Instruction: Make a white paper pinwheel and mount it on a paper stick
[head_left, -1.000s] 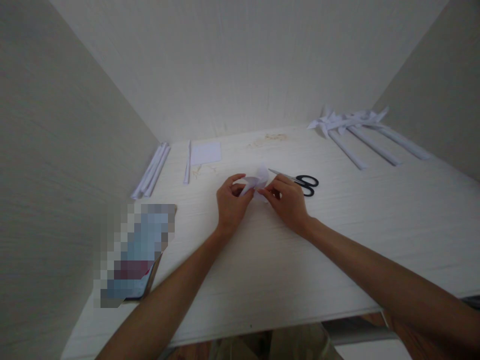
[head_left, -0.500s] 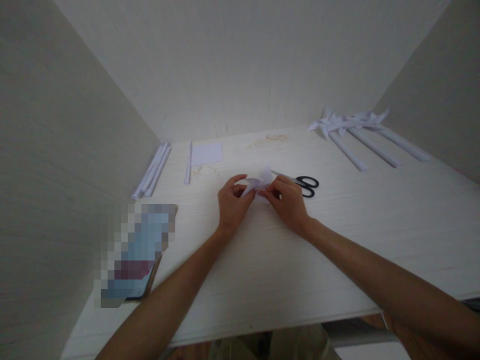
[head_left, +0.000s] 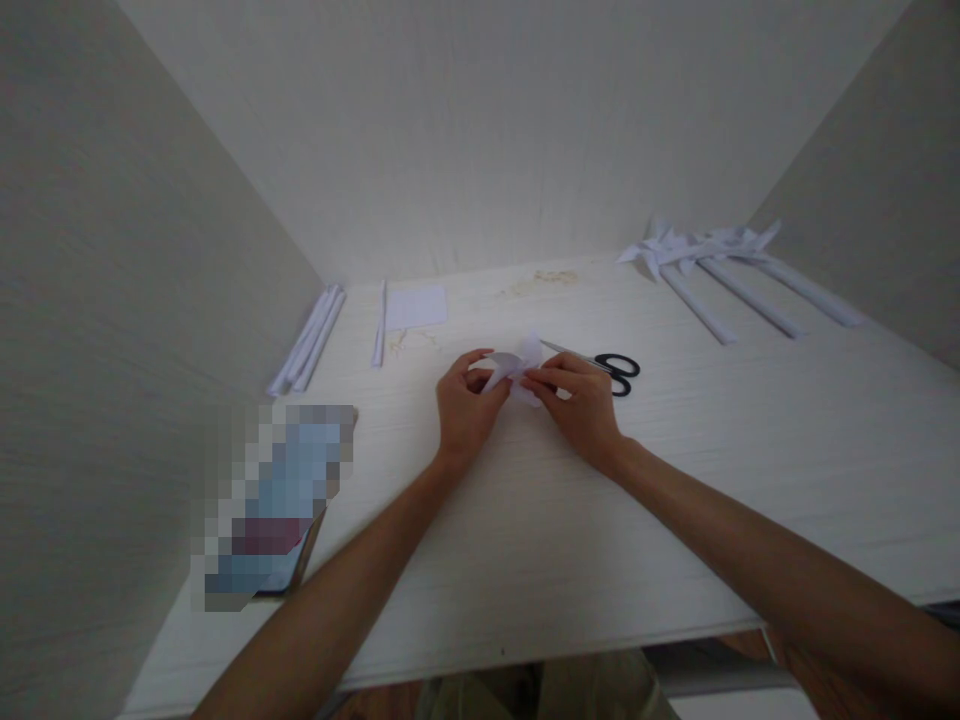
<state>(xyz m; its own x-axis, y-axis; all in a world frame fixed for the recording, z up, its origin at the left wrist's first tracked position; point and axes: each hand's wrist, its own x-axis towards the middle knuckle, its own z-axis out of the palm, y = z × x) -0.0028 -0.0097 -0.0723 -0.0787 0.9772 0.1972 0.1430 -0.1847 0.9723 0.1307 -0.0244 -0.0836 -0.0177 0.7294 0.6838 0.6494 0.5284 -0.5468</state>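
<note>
White paper (head_left: 501, 368), curled, sits near the middle of the table (head_left: 517, 540), pinched in the fingertips of the left hand (head_left: 466, 408) and right hand (head_left: 581, 405). Uneven pulling by the 2 could tear it; a slack pinch could let its curls spring open. Scissors (head_left: 606, 361) just behind the right hand could be knocked.

Slender bare forearms (head_left: 705, 510), bare left hand (head_left: 466, 408), bare right hand (head_left: 581, 410), creased olive-khaki legwear (head_left: 589, 688) below the worktop (head_left: 540, 560) edge
</note>
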